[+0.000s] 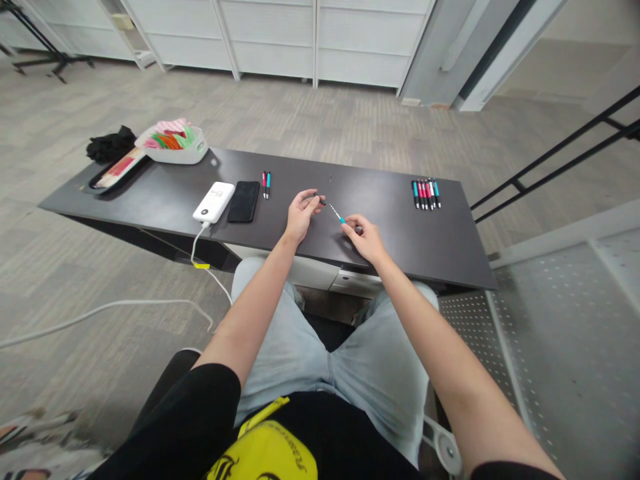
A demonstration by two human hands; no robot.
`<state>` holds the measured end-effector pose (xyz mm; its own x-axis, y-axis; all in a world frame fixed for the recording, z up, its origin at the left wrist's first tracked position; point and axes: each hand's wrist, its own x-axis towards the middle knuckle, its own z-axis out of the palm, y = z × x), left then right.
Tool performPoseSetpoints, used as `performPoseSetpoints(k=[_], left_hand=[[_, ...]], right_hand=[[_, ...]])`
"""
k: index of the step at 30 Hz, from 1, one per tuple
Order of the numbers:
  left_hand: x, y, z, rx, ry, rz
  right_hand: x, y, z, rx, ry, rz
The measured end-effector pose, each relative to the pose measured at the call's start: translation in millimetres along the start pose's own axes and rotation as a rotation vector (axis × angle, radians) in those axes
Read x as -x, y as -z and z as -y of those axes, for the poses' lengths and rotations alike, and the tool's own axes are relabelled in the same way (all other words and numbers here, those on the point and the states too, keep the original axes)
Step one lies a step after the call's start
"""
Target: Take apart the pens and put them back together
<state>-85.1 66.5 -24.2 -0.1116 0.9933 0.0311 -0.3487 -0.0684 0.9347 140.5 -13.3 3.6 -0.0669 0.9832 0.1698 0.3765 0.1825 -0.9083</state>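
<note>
Between the fingertips of my left hand (301, 215) is a small black pen part (320, 199), pinched above the table. My right hand (365, 237) grips the blue barrel of an opened ballpoint pen (342, 219). A thin pale refill sticks out of this barrel toward the left hand, apart from the black part. Beyond the hands, a tiny dark piece (330, 179) lies on the dark table (370, 193); its kind is too small to tell. A red pen (265, 185) and a blue pen (269, 185) lie side by side to the left. Several red and blue pens (426, 194) form a row at the right.
Left of the pen pair are a black phone (243, 202) and a white power bank (214, 202) with a cable (195, 247) hanging over the front edge. A white basket (175, 156), a dark tray (120, 175) and black cloth (111, 144) occupy the far left.
</note>
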Motion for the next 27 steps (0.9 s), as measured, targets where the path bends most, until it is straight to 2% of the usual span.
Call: performPoseSetpoints(k=[8,18,27], left_hand=[[0.8,0.7,0.3,-0.028,-0.027,0.027],[-1.1,1.8,1.6,-0.007,-0.036,0.038],[5.0,2.0,-2.3,-0.083,-0.031,0.112]], right_hand=[[-0.8,-0.1,-3.8,-0.001,0.038,0.004],[-1.5,0.3,-7.7,0.028,0.015,0.013],[-0.7,-0.3,-9.1,0.074,0.022,0.019]])
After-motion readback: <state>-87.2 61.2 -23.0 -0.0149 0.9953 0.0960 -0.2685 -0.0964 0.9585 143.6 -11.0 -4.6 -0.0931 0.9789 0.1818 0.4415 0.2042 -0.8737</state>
